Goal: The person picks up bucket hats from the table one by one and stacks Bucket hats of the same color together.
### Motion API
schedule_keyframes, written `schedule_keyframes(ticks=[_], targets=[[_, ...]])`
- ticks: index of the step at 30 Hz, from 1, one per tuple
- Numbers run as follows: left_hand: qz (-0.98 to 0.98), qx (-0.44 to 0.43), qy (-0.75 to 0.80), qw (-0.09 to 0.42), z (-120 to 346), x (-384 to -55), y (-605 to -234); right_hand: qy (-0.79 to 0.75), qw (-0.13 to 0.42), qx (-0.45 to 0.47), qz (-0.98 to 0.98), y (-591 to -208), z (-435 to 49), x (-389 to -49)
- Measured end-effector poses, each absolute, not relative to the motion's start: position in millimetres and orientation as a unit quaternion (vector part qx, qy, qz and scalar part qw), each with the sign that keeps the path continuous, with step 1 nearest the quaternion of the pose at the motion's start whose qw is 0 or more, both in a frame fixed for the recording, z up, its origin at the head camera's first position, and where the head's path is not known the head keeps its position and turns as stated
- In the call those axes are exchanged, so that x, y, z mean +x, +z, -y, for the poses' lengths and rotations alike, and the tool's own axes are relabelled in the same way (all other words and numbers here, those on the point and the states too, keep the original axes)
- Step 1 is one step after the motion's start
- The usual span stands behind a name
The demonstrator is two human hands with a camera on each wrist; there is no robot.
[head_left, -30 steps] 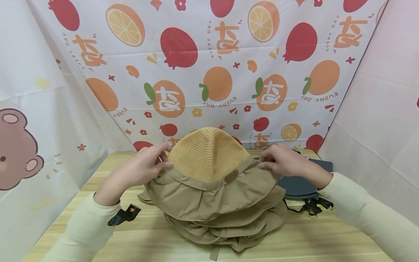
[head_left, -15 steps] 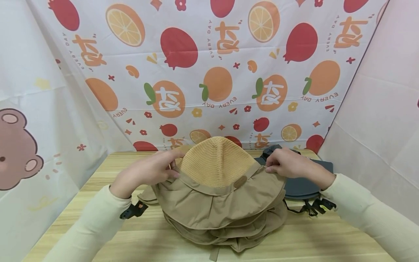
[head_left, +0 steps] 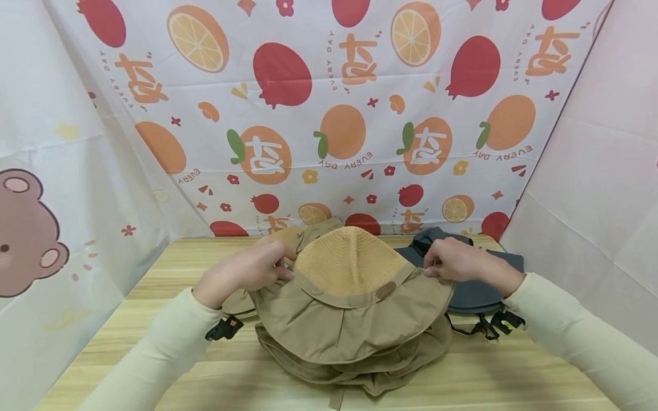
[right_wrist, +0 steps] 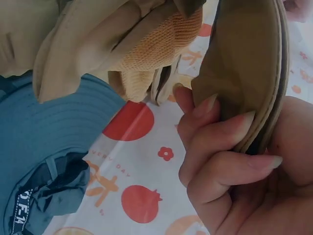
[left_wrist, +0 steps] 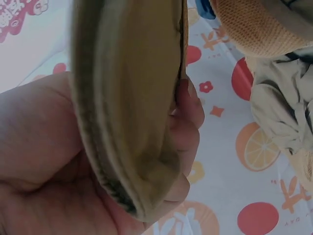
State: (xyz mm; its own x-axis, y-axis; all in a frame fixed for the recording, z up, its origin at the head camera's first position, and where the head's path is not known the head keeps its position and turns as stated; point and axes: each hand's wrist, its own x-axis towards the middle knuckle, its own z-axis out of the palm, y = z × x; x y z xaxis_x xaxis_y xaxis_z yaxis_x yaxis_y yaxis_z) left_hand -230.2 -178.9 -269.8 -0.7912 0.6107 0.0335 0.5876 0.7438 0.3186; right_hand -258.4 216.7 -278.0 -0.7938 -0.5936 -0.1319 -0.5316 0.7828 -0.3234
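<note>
A sun hat (head_left: pixel 354 262) with a yellow knitted crown and a wide khaki fabric brim stands tilted in the middle of the head view, a small brown patch on its band. My left hand (head_left: pixel 262 265) pinches it at the left, where brim meets crown. On the opposite side my right hand (head_left: pixel 454 260) grips the same hat. In the left wrist view the folded brim (left_wrist: pixel 137 107) lies between thumb and fingers. Curled fingers (right_wrist: pixel 220 171) hold the brim's edge in the right wrist view. Beneath this hat are more khaki brims (head_left: pixel 360 371), stacked on the table.
A dark blue cap (head_left: pixel 468 294) with black straps lies behind the right hand. Another khaki hat (head_left: pixel 319 228) shows behind the held one, at the left back. The wooden table (head_left: pixel 154 297) ends at a fruit-print cloth (head_left: pixel 339 74), with pale cloth walls at both sides.
Both hands have lowered the held hat and shifted it to the right, the left hand moving furthest. The khaki hat behind has come into sight, and more of the blue cap shows.
</note>
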Motion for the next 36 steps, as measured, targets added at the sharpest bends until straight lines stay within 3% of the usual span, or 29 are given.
schedule_keyframes(ticks=[17,29,36], targets=[[-0.935,0.322,0.133,0.068,168,-243,-300,-0.097,0.125,-0.235,-0.959,-303,-218,-262],[-0.947,0.289,0.13,0.06,169,-252,-327,-0.057,0.124,-0.213,-0.967,-325,-213,-268],[-0.951,0.29,0.102,0.023,170,-251,-338,-0.031,0.123,-0.193,-0.973,-332,-209,-271]])
